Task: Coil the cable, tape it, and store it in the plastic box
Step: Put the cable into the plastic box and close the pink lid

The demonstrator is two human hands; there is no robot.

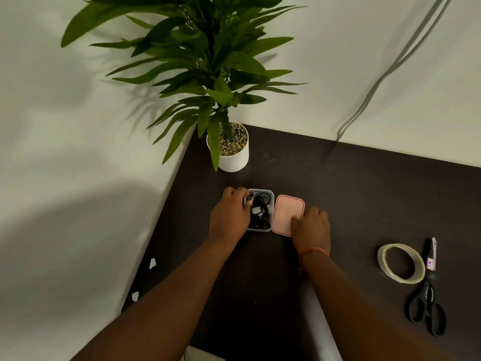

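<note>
Head view showed the left hand [230, 213] curled over the left wall of the clear box [270, 204], fingers bent onto its rim. Just right of that hand, the coiled black cable [260, 212] lay inside the box. The right hand [311, 226] rested flat, fingers loosely spread, on the pink lid [287, 212] touching the box's right side. Well right of it lay tape [400, 263] and scissors [426, 303] on the dark counter [364, 191], with bare counter between.
</note>
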